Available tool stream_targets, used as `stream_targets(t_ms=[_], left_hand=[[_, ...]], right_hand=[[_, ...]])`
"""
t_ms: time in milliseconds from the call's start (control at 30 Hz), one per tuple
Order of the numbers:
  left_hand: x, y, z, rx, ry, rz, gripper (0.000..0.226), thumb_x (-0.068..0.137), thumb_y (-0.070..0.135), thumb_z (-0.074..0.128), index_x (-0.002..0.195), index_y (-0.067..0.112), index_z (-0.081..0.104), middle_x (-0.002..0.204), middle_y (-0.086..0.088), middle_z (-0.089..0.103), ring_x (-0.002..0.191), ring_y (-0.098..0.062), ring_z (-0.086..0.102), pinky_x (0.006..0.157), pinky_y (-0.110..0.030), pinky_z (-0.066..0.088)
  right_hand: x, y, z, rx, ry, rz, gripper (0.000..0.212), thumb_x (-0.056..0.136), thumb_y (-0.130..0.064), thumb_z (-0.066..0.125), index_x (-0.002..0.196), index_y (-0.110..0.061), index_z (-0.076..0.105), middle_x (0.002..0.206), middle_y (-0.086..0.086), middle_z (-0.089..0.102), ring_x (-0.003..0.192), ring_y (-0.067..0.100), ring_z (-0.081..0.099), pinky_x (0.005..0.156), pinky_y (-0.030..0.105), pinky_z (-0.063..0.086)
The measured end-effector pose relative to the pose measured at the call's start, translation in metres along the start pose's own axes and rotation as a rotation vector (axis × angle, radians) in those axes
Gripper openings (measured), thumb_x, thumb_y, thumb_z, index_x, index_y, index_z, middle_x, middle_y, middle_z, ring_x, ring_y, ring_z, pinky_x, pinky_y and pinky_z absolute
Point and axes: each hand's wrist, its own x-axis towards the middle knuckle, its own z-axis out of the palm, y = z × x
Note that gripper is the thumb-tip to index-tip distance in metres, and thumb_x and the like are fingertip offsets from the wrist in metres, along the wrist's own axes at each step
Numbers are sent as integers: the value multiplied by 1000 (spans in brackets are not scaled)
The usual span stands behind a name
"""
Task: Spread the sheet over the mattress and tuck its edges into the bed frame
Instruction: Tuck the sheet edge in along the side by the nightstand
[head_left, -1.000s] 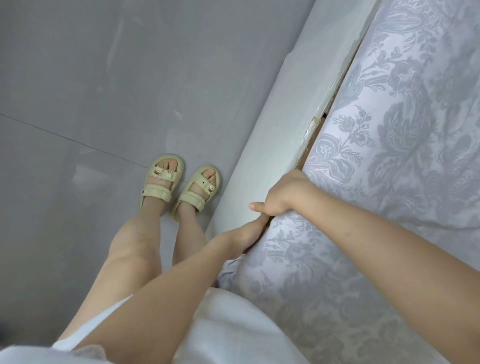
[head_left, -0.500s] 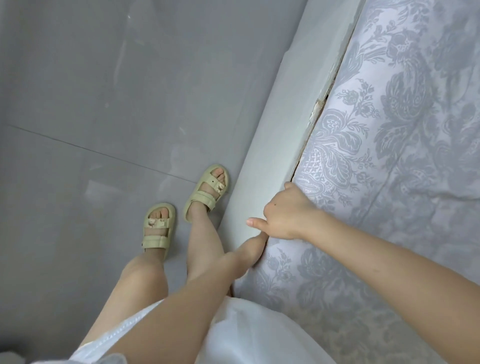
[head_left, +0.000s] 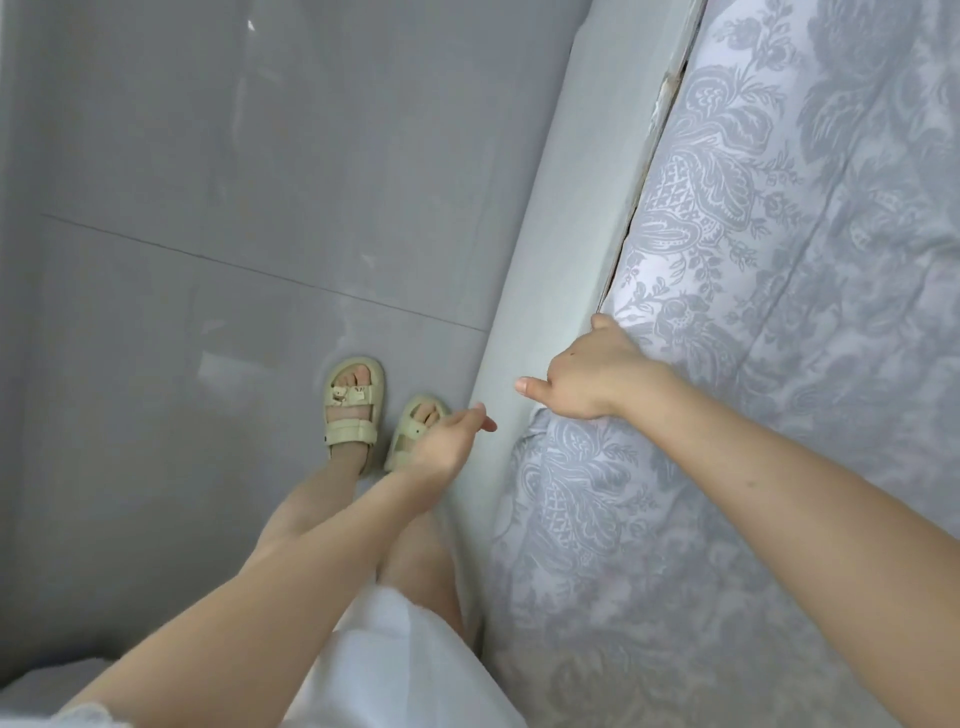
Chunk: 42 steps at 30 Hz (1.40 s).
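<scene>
R hand (head_left: 592, 379) gripped floral sheet (head_left: 779, 312) edge against bed frame (head_left: 566, 234), fingers curled under, thumb out. L hand (head_left: 452, 436) hung loose, holding nothing, at its 8 o'clock, above sandals (head_left: 353, 410).

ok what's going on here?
A person stands beside the bed tucking in the floral sheet. The right hand is at the sheet's edge, fingers curled down into the gap along the bed frame. The left hand hovers beside the frame, holding nothing. Past the right hand the edge looks tucked; nearer the person it bulges out.
</scene>
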Motion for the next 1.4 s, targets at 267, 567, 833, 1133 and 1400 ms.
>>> stream_targets(t_ms=[267,567,833,1133,1400], left_hand=[[-9,-25,46,-244,-203,-27,51,100,43,26,117,8,59,115,-6,62,107,-20,56,93,-27,44],[-9,-30,98,-356,-526,-84,52,89,71,19,113,44,57,118,9,64,108,-10,59,94,-30,45],[10,-53,58,-281,-161,-59,68,96,57,16,96,12,68,98,-4,71,96,-21,64,88,-30,48],[-13,-113,99,-301,-289,-242,69,95,60,13,113,20,66,113,1,68,108,-17,60,106,-32,37],[-13,-127,78,-332,-187,-159,62,100,48,21,111,6,65,111,-10,68,103,-22,63,95,-31,46]], right_hand=[[25,-22,15,-205,-193,90,81,86,-74,8,128,-22,55,137,2,52,131,20,41,105,39,22],[-10,-2,23,-66,46,34,81,75,-82,-1,60,-20,50,112,7,65,112,26,55,74,33,27],[31,-18,27,-229,-131,84,87,81,-79,0,108,-25,63,121,2,63,119,23,52,86,36,29],[-40,-31,53,22,589,49,72,88,-62,12,87,-23,73,85,0,72,96,23,61,109,45,6],[-43,-47,102,32,567,6,46,92,-52,41,91,-22,76,107,-1,68,128,26,42,113,56,-12]])
